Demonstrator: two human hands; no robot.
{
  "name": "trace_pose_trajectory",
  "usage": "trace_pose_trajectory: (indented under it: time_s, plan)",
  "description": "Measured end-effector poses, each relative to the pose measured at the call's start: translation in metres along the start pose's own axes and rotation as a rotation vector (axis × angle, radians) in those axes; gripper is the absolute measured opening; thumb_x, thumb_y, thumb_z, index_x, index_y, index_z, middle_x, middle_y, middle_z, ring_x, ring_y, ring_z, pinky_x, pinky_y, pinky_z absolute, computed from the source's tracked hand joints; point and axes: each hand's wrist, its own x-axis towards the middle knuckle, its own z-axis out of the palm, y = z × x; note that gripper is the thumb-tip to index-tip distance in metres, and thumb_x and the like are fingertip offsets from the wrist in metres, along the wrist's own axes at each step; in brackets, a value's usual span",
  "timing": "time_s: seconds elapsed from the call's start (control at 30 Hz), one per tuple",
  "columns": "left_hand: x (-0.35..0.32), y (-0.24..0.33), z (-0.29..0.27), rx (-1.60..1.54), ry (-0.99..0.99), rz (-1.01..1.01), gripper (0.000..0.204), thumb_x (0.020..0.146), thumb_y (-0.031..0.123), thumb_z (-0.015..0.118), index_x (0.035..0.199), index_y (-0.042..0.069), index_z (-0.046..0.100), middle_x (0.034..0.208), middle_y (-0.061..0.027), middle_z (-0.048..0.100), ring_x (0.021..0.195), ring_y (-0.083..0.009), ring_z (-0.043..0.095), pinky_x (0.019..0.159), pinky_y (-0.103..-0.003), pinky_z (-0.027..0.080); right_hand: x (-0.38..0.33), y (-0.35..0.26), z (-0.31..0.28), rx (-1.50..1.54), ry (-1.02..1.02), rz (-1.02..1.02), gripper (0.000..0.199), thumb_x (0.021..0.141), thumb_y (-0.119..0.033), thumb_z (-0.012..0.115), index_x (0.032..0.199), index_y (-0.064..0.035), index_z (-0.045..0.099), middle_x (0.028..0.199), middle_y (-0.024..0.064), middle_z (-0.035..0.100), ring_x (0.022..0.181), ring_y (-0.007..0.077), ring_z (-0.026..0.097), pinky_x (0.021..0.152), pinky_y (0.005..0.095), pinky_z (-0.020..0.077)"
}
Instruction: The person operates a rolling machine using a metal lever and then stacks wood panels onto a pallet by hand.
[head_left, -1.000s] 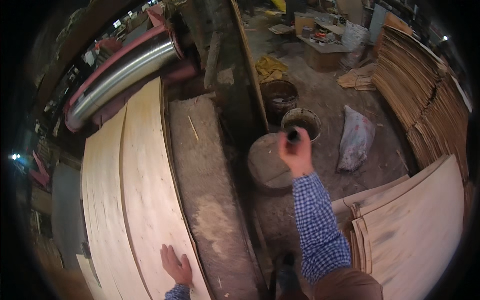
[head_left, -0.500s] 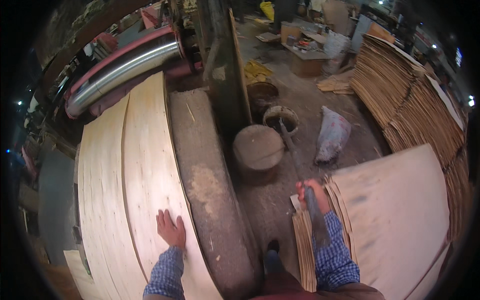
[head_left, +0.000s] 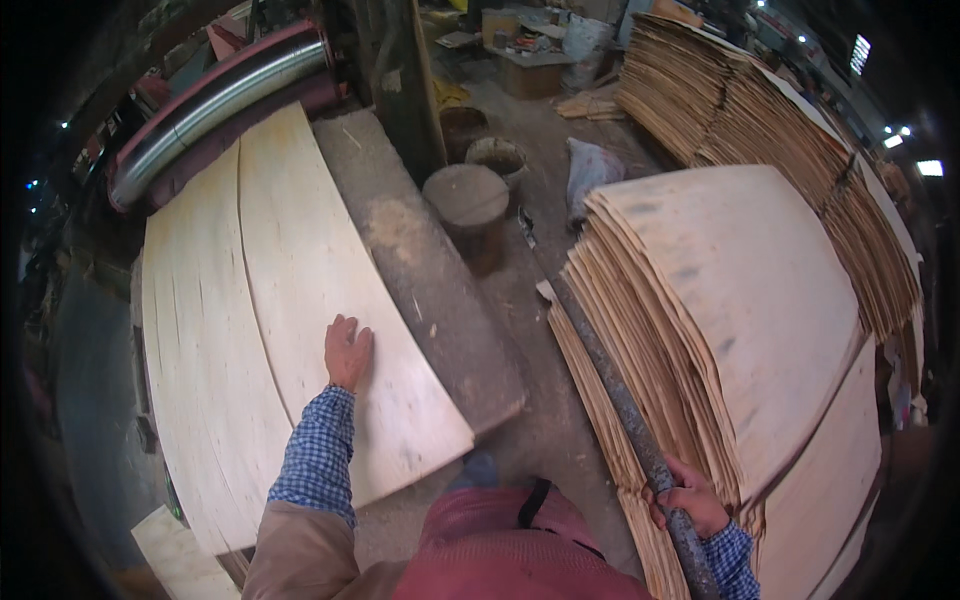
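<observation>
My left hand (head_left: pixel 346 350) lies flat, fingers spread, on a pale veneer sheet (head_left: pixel 300 280) that rests on a long grey bench (head_left: pixel 430 290). A second sheet (head_left: pixel 195 330) lies beside it to the left. My right hand (head_left: pixel 688 500) grips a long dark rod (head_left: pixel 612 385) that runs along the edge of a thick stack of veneer sheets (head_left: pixel 730 310) on my right. Both sleeves are blue checked.
A metal roller (head_left: pixel 215 100) stands at the far end of the sheets. A round drum (head_left: pixel 467 195), two buckets (head_left: pixel 497 155) and a grey sack (head_left: pixel 592 170) sit on the dirty floor ahead. Tall veneer stacks (head_left: pixel 760 110) line the right side.
My right hand came down from near the buckets to the veneer stack, holding the rod. My left hand slid further up the sheet. My view turned to the right.
</observation>
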Motion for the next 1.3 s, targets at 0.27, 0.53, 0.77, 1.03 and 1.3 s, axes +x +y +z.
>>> trace_pose_trajectory:
  time_s: [0.27,0.53,0.77,1.03,1.3]
  plan:
    - [-0.303,0.094,-0.101,-0.987,-0.460,-0.345,0.027,0.095,0.012,0.055,0.119,-0.001,0.060,0.111,-0.0100,0.066,0.100,-0.0177,0.063,0.089,-0.029,0.050,-0.123,0.157,-0.018,-0.080,0.051,0.252,0.067,0.073,0.000,0.057,0.137,0.0017,0.037,0.083,0.0120,0.060,0.057,0.0183,0.060,0.052,0.0297,0.0490]
    - [-0.602,-0.022,-0.102,-1.056,-0.855,-1.129,0.030,0.094,0.023,0.059,0.118,0.005,0.058,0.103,-0.0081,0.066,0.089,-0.0155,0.065,0.079,-0.028,0.055,-0.219,0.283,0.021,-0.168,-0.006,0.616,0.061,0.078,0.003,0.057,0.136,0.0007,0.039,0.083,0.0117,0.061,0.061,0.0190,0.061,0.056,0.0293,0.0506]
    - [-0.764,-0.158,-0.101,-1.227,-0.832,-1.416,0.040,0.093,0.037,0.060,0.117,0.005,0.055,0.105,-0.0093,0.062,0.086,-0.0166,0.061,0.075,-0.034,0.054,-0.229,0.380,0.173,-0.415,-0.203,0.705,0.057,0.077,-0.011,0.061,0.132,-0.0020,0.048,0.098,0.0063,0.065,0.076,0.0143,0.063,0.064,0.0259,0.0515]
    - [-0.757,-0.356,-0.299,-1.456,-0.207,-1.736,0.045,0.091,0.046,0.059,0.108,0.004,0.056,0.102,-0.0134,0.061,0.095,-0.0256,0.061,0.082,-0.039,0.053,-0.145,0.452,0.441,-0.350,-0.518,1.050,0.060,0.083,-0.008,0.055,0.138,0.0010,0.033,0.095,0.0109,0.056,0.066,0.0163,0.057,0.058,0.0274,0.0479]
    - [-0.559,-0.511,-0.479,-1.733,0.443,-1.591,0.033,0.094,0.039,0.053,0.091,0.007,0.055,0.084,-0.0089,0.061,0.081,-0.0260,0.060,0.077,-0.044,0.051,-0.091,0.454,0.646,-0.166,-0.860,0.941,0.062,0.081,-0.017,0.057,0.135,0.0027,0.032,0.100,0.0105,0.055,0.066,0.0136,0.054,0.059,0.0243,0.0447]
